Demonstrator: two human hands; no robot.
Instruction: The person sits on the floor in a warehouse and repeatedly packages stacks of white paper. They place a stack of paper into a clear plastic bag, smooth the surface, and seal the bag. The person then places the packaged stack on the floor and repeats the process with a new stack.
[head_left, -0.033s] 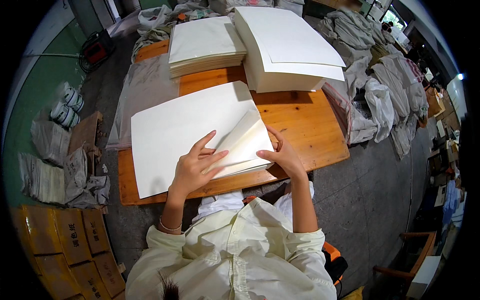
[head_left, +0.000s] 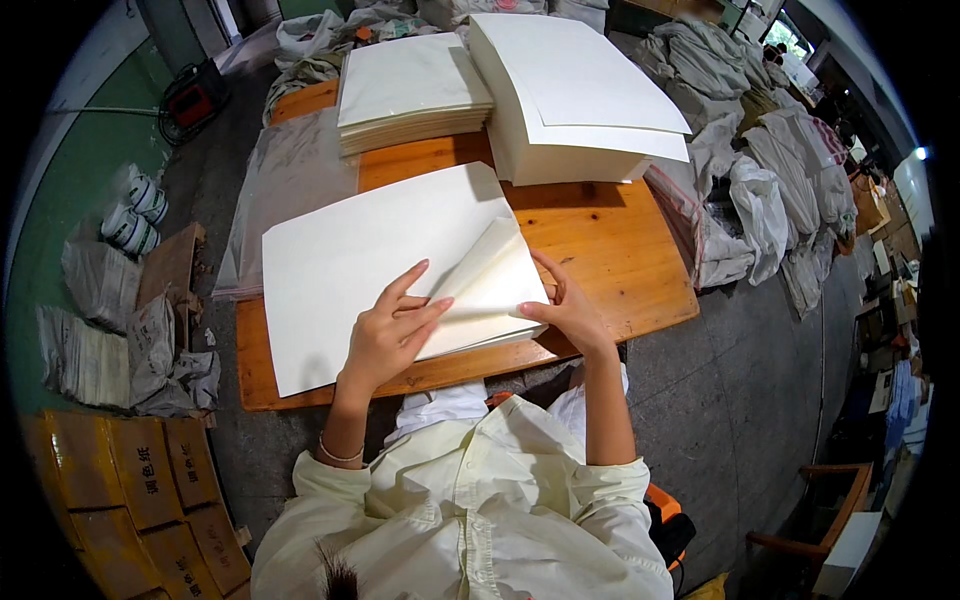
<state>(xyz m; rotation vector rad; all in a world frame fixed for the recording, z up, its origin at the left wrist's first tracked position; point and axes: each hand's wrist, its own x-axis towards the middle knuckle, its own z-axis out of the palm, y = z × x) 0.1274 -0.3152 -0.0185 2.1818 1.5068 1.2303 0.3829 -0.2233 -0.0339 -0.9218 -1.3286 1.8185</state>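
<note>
The paper [head_left: 345, 270] lies on the wooden counter [head_left: 590, 250], at the side near the person, and slightly turned. Toward its right end a flap [head_left: 478, 275] is folded over, with a pointed top, and several sheet edges show below it. The left hand [head_left: 392, 325] is over the paper, its fingers spread apart, with fingertips at the left side of the flap. The right hand [head_left: 560, 312] is clamped on the right edge of the paper: the thumb is on top, and the other fingers curl at the edge, perhaps partly under it, since their tips are poorly seen. Behind the paper stand a low stack [head_left: 412, 80] and, to its right, a tall stack [head_left: 585, 75], both white on top. A clear plastic sheet [head_left: 295, 185] lies at the left.
</note>
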